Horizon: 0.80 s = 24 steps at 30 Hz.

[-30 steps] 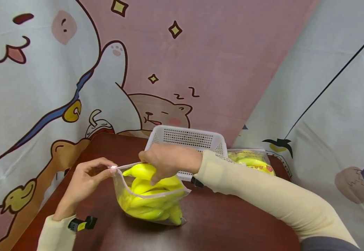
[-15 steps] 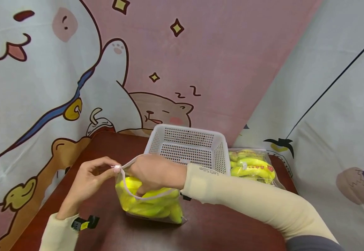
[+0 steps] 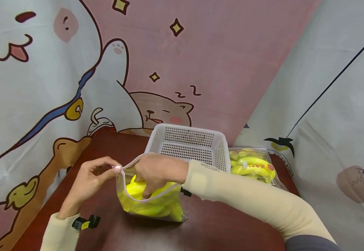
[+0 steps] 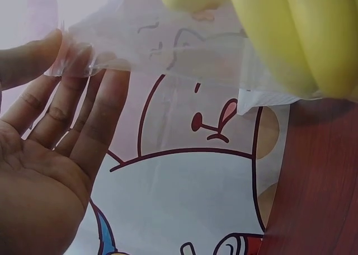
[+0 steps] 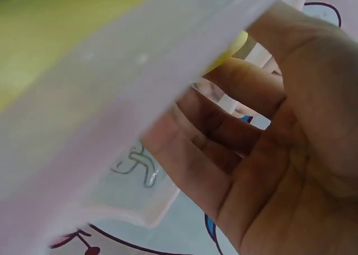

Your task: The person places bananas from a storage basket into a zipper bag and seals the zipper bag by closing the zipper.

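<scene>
A clear zip bag (image 3: 151,209) full of yellow bananas (image 3: 139,205) stands on the dark red table (image 3: 219,223). My left hand (image 3: 114,169) pinches the bag's top left corner by the zip end and holds the mouth open; the left wrist view shows that hand (image 4: 61,56) with thumb and fingertips on the plastic and bananas (image 4: 291,37) above. My right hand (image 3: 156,170) reaches into the bag's mouth, fingers down on the bananas. In the right wrist view, the right hand (image 5: 224,126) has fairly straight fingers behind the bag's rim (image 5: 112,98), holding nothing.
A white perforated basket (image 3: 188,141) stands just behind the bag. To its right lies a second clear bag of bananas (image 3: 252,167). Cartoon-printed cloth (image 3: 59,69) hangs close around the table's back and sides.
My right hand has carried a banana down into the bag and let go of it, and its fingers now sit inside the mouth. The left hand keeps its pinch on the corner.
</scene>
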Tool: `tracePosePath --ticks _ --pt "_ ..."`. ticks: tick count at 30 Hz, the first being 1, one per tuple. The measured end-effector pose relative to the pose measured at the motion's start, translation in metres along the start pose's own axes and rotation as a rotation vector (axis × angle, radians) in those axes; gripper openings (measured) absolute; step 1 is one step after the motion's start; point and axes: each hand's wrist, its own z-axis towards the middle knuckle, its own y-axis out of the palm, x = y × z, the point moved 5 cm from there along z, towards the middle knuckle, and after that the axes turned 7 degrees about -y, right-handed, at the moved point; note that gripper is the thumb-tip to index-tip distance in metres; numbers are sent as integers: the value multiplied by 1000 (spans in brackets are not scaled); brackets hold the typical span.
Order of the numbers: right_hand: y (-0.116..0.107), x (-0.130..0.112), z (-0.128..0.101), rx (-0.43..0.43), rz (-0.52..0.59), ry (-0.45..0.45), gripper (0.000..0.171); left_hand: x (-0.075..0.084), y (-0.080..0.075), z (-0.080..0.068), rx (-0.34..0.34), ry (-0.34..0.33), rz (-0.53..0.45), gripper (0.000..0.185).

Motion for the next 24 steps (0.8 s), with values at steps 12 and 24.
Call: tracePosePath --ticks 12,24 --pt "-7 24 -33 292 383 -65 38 -3 -3 0 15 -18 5 11" --pt "25 40 -106 517 485 59 39 -6 -3 1 34 -36 32 8"
